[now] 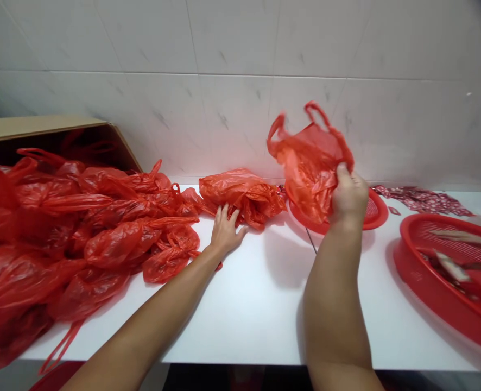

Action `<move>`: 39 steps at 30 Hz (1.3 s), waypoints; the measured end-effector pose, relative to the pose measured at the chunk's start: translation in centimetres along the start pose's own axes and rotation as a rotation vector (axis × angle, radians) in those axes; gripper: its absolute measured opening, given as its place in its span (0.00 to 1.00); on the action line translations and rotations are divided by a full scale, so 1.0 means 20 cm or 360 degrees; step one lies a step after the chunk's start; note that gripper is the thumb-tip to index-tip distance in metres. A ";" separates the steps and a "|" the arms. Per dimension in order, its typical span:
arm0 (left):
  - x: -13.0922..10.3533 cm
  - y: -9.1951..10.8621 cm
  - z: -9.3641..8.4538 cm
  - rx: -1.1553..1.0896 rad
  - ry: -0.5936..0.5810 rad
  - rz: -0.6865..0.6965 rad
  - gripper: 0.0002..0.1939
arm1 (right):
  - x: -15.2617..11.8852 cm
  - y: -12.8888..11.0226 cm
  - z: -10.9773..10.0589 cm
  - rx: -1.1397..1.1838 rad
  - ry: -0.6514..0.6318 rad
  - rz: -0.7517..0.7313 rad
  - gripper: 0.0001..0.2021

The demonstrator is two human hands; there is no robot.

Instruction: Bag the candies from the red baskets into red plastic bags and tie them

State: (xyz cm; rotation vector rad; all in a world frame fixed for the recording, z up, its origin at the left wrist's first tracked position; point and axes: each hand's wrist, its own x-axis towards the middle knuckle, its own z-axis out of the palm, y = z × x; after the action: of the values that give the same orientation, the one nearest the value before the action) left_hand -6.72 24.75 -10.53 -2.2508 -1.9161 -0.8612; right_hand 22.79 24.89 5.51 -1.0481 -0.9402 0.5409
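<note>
My right hand grips a red plastic bag by its side and holds it up above the table, its two loop handles pointing upward. What the bag contains, if anything, cannot be made out. My left hand lies with fingers spread at the front edge of a crumpled heap of red plastic bags near the wall. Behind the raised bag stands a small red mesh basket, partly hidden by it and by my right hand.
Many knotted red bags cover the left side, before an open cardboard box. At the right is a large red basket with a person's hand reaching in. Small patterned packets lie along the tiled wall.
</note>
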 end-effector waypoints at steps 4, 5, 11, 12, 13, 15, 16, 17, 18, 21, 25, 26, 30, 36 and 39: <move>0.00 0.01 -0.03 -0.0039 0.0139 -0.0006 0.29 | -0.01 0.00 0.02 0.0561 -0.0073 -0.0015 0.14; 0.00 0.02 -0.04 -0.0065 0.0194 0.0002 0.25 | -0.01 0.00 0.02 0.0609 -0.0087 -0.0047 0.13; -0.01 0.09 -0.15 -0.0726 0.0339 -0.0138 0.14 | -0.08 -0.06 -0.01 0.0195 -0.0444 -0.0126 0.08; -0.02 0.12 -0.17 -0.0829 0.0299 -0.0141 0.16 | -0.09 -0.07 -0.01 0.0014 -0.0570 -0.0124 0.08; -0.03 0.15 -0.19 -0.0933 0.0243 -0.0132 0.19 | -0.09 -0.09 -0.02 -0.0163 -0.0704 -0.0129 0.07; -0.04 0.21 -0.23 -0.1287 0.0094 -0.0147 0.27 | -0.10 -0.12 -0.02 -0.0409 -0.1000 -0.0134 0.06; -0.04 0.24 -0.25 -0.1560 0.0008 -0.0195 0.30 | -0.11 -0.13 -0.01 -0.0463 -0.1177 -0.0111 0.06; -0.04 0.26 -0.27 -0.1852 -0.0075 -0.0268 0.30 | -0.11 -0.14 -0.01 -0.0482 -0.1379 -0.0067 0.06; -0.05 0.28 -0.28 -0.2112 -0.0145 -0.0355 0.30 | -0.12 -0.15 -0.01 -0.0493 -0.1581 -0.0009 0.08; -0.08 0.28 -0.32 -0.2359 -0.0178 -0.0568 0.33 | -0.13 -0.15 -0.01 -0.0642 -0.1909 0.0131 0.14; -0.16 0.23 -0.33 -0.2000 0.0010 -0.0718 0.22 | -0.15 -0.15 0.00 -0.0858 -0.1788 0.0230 0.38; -0.18 0.22 -0.32 -0.1920 0.0033 -0.0708 0.20 | -0.17 -0.15 0.02 -0.0858 -0.1808 0.0227 0.44; -0.24 0.23 -0.30 -0.1827 -0.0009 -0.0513 0.20 | -0.22 -0.16 0.15 -0.1033 -0.1921 -0.0023 0.35; -0.28 0.18 -0.27 -0.1627 -0.0013 -0.0611 0.12 | -0.22 -0.13 0.22 -0.1401 -0.1672 -0.0040 0.08; -0.28 0.13 -0.25 -0.1461 0.0036 -0.0598 0.12 | -0.18 -0.13 0.14 -0.1228 -0.1491 0.0069 0.07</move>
State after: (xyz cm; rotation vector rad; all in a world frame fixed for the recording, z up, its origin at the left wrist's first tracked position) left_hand -6.51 17.26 -8.04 -2.2035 -2.2597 -2.1714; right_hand 18.36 22.40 6.94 -1.5259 -2.0616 0.7452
